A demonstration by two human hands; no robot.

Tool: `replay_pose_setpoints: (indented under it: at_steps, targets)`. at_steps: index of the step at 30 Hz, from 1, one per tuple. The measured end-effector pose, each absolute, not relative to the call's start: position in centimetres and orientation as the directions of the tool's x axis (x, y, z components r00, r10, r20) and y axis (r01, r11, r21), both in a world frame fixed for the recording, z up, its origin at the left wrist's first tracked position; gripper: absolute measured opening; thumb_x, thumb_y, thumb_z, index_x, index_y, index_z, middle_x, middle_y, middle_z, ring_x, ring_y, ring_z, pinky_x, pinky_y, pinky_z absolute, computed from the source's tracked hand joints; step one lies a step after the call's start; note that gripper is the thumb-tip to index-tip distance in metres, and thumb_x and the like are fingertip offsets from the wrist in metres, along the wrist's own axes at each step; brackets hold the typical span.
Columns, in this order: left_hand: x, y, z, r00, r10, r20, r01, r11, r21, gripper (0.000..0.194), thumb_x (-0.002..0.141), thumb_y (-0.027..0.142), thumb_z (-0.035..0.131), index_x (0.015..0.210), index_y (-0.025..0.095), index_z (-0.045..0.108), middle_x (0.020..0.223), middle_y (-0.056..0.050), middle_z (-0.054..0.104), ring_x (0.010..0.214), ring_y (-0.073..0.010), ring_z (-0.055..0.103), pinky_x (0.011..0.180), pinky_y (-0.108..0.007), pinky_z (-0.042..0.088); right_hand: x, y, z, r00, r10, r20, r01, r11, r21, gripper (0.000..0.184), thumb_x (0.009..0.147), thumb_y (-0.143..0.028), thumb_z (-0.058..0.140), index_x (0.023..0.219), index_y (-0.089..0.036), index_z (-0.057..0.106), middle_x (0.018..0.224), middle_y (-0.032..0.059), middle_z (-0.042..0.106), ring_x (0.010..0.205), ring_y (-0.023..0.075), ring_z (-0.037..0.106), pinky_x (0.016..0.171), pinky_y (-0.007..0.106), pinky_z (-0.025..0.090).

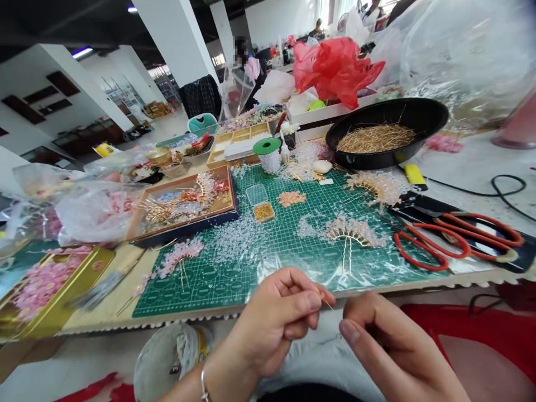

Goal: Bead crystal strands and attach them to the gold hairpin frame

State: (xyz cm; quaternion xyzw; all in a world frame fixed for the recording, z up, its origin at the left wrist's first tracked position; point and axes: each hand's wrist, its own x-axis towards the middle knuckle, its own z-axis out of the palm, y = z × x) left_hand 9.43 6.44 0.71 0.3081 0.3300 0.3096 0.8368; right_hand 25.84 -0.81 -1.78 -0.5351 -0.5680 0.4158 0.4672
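Head view, looking down over the scalloped front edge of a pale wooden table [104, 312]. The left hand [272, 318], a thin silver bangle [203, 385] on its wrist, pinches a fine gold wire [329, 305] between thumb and fingertips; only the wire's short tip shows, at three o'clock from that hand, and the rest is hidden by the fingers. The right hand [389, 346] sits just beside that tip, its fingers curled narrow; whether they hold anything cannot be told. Both hands hover below the table edge, apart from it, with a little open room above a lap in pale grey cloth [322, 357].

At twelve o'clock, a green gridded cutting mat [201, 290] bears a gold fan-shaped hairpin with clear beads [347, 237]. Red-handled scissors [431, 245] lie at two o'clock, and a black round tray of gold wires [377, 134] sits beyond. At ten o'clock, a gold tin printed with pink flowers [50, 290] is cut off by the left edge; the right forearm runs off the bottom edge.
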Motion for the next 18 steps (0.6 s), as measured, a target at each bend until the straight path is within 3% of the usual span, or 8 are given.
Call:
replay_pose_setpoints:
  at_steps: [6, 9, 13, 18]
  targets:
    - [7.6, 4.0, 1.0, 0.594, 0.738, -0.321, -0.411, 0.621, 0.667, 0.022, 0.076, 0.016, 0.082, 0.084, 0.013, 0.061, 0.084, -0.007, 0.073, 0.045, 0.0003, 0.048, 0.036, -0.011, 0.017, 24.2, -2.6, -0.9, -0.018, 0.985, 0.17, 0.309, 0.168, -0.936, 0.029, 0.1, -0.032, 0.045, 0.073, -0.025, 0.05, 0.062, -0.0035, 0.052, 0.054, 0.0124, 0.05, 0.05, 0.02, 0.046]
    - [7.3, 3.3, 1.5, 0.59, 0.748, -0.303, -0.427, 0.608, 0.67, 0.02, 0.078, 0.015, 0.081, 0.085, 0.013, 0.062, 0.084, -0.007, 0.073, 0.046, -0.0001, 0.05, 0.036, -0.01, 0.019, 23.6, -3.2, -0.4, 0.027, 0.986, 0.167, 0.326, 0.149, -0.933, 0.032, 0.098, -0.038, 0.048, 0.069, -0.024, 0.052, 0.058, -0.0023, 0.052, 0.051, 0.0132, 0.05, 0.046, 0.021, 0.045]
    - [7.1, 2.6, 1.6, 0.599, 0.747, -0.29, -0.432, 0.606, 0.668, 0.02, 0.077, 0.013, 0.081, 0.086, 0.013, 0.063, 0.085, -0.007, 0.073, 0.047, -0.0004, 0.051, 0.036, -0.01, 0.02, 22.9, -3.7, -0.1, 0.214, 0.956, 0.198, 0.385, 0.104, -0.917, 0.035, 0.085, -0.052, 0.064, 0.066, -0.025, 0.055, 0.054, -0.0017, 0.049, 0.051, 0.0154, 0.049, 0.042, 0.023, 0.043]
    - [6.8, 2.0, 1.7, 0.606, 0.745, -0.278, -0.431, 0.601, 0.673, 0.019, 0.078, 0.014, 0.08, 0.086, 0.013, 0.063, 0.083, -0.007, 0.073, 0.046, -0.0004, 0.05, 0.037, -0.011, 0.02, 22.4, -4.1, 0.0, 0.243, 0.946, 0.216, 0.399, 0.105, -0.911, 0.037, 0.082, -0.056, 0.065, 0.065, -0.025, 0.055, 0.053, -0.002, 0.047, 0.051, 0.0157, 0.049, 0.042, 0.023, 0.043]
